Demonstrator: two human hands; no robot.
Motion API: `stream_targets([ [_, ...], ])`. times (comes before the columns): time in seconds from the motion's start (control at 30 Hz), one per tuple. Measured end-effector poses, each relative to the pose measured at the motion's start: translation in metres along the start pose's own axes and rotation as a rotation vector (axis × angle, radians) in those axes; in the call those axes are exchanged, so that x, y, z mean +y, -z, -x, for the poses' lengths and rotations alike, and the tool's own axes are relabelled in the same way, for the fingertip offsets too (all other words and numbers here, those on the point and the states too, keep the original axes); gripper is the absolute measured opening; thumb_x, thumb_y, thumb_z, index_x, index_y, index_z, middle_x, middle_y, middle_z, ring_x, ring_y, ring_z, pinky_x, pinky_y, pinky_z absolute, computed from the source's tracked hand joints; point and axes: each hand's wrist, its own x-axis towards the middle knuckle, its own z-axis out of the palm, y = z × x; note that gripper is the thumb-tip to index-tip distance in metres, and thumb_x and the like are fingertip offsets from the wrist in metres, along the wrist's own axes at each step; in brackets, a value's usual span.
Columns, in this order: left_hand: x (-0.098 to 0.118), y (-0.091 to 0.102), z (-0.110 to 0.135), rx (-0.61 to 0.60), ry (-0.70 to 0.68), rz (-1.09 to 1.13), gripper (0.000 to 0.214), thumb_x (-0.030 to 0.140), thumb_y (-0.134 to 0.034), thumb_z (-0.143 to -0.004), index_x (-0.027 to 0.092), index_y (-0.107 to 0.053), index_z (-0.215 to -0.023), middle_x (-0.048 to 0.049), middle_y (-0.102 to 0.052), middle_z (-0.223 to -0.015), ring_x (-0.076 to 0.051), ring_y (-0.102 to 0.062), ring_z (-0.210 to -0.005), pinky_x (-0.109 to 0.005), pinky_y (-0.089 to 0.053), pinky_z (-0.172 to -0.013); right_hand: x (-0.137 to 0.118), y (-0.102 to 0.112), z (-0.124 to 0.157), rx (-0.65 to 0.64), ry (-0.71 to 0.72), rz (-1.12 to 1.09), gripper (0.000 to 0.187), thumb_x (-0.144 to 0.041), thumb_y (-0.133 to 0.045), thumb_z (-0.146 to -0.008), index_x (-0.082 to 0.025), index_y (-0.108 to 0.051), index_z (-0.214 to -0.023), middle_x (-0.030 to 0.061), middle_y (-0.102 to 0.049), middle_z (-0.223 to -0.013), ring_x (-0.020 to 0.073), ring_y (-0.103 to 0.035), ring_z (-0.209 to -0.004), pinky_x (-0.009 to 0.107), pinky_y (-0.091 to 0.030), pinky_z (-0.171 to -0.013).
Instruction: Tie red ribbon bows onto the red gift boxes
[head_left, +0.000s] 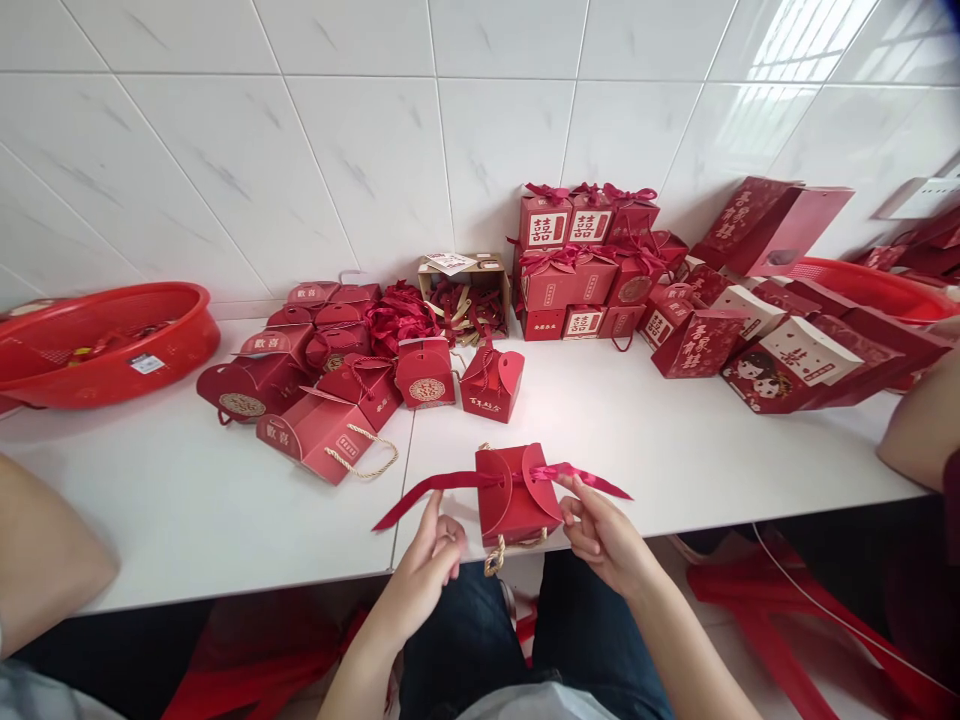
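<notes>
A small red gift box with curved overlapping flaps and gold cord handles sits at the table's front edge. A red satin ribbon runs through its flaps, one tail out to each side. My left hand is beside the box, index finger stretched up to the left tail and the other fingers loosely curled. On the other side, my right hand has its index finger on the ribbon close to the box, with the remaining fingers bent. Whether its thumb presses the ribbon is partly hidden.
Several red boxes without bows lie to the left, near loose ribbons and an open carton. Bow-tied boxes are stacked against the wall. Red baskets stand at both sides. People's arms flank me.
</notes>
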Motion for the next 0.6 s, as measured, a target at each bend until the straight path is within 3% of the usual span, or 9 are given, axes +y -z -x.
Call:
stream_targets([
  [0.07,0.001,-0.003,-0.006,0.053,0.001,0.37,0.055,0.021,-0.06,-0.083,0.027,-0.041,-0.134,-0.0024,-0.065,-0.096,-0.013,-0.06,-0.069,-0.025,-0.045,-0.059,0.0,-0.002,-0.005,-0.021,0.029,-0.219,0.03,-0.041,-0.073,-0.075,-0.024,-0.062,-0.098,-0.0036,-0.057,-0.071,0.0023,-0.03,-0.039,0.015,-0.019,-0.031],
  [0.13,0.003,-0.007,-0.01,0.088,0.06,0.745,0.035,0.016,-0.055,-0.086,0.023,-0.053,-0.12,-0.0067,-0.067,-0.104,-0.014,-0.065,-0.078,-0.025,-0.049,-0.062,0.0,-0.004,-0.007,-0.027,0.084,-0.336,0.028,-0.037,-0.075,-0.074,-0.026,-0.064,-0.097,-0.0012,-0.06,-0.078,0.0061,-0.043,-0.047,0.016,-0.032,-0.033],
  [0.2,0.005,-0.011,-0.013,0.088,0.146,1.022,0.02,0.014,-0.046,-0.091,0.018,-0.061,-0.104,-0.0083,-0.068,-0.099,-0.013,-0.066,-0.077,-0.022,-0.051,-0.062,-0.001,-0.005,-0.008,-0.023,0.137,-0.385,0.022,-0.037,-0.075,-0.074,-0.026,-0.065,-0.09,0.0,-0.061,-0.078,0.0103,-0.053,-0.057,0.02,-0.044,-0.039],
  [0.27,0.005,-0.015,-0.015,0.089,0.201,1.174,0.024,0.015,-0.04,-0.095,0.016,-0.064,-0.093,-0.0067,-0.069,-0.088,-0.011,-0.066,-0.071,-0.019,-0.051,-0.057,-0.001,-0.006,-0.008,-0.006,0.167,-0.414,0.019,-0.038,-0.077,-0.072,-0.025,-0.063,-0.078,-0.0003,-0.059,-0.073,0.0125,-0.057,-0.064,0.022,-0.049,-0.043],
  [0.4,0.006,-0.018,-0.017,0.171,0.177,1.19,0.019,0.026,-0.051,-0.092,0.02,-0.064,-0.08,-0.0018,-0.064,-0.074,-0.012,-0.064,-0.067,-0.02,-0.048,-0.052,-0.004,-0.006,-0.006,0.06,0.216,-0.453,0.022,-0.03,-0.081,-0.07,-0.024,-0.06,-0.071,-0.0035,-0.053,-0.063,0.0099,-0.057,-0.061,0.017,-0.047,-0.041],
  [0.6,0.029,-0.013,-0.018,0.277,-0.128,0.91,0.006,0.026,-0.065,-0.08,0.021,-0.065,-0.084,0.0003,-0.061,-0.085,-0.014,-0.06,-0.077,-0.023,-0.049,-0.057,-0.018,-0.008,0.0,0.157,0.409,-0.329,0.019,-0.028,-0.077,-0.073,-0.024,-0.06,-0.077,-0.0048,-0.055,-0.067,0.007,-0.053,-0.056,0.016,-0.041,-0.039],
])
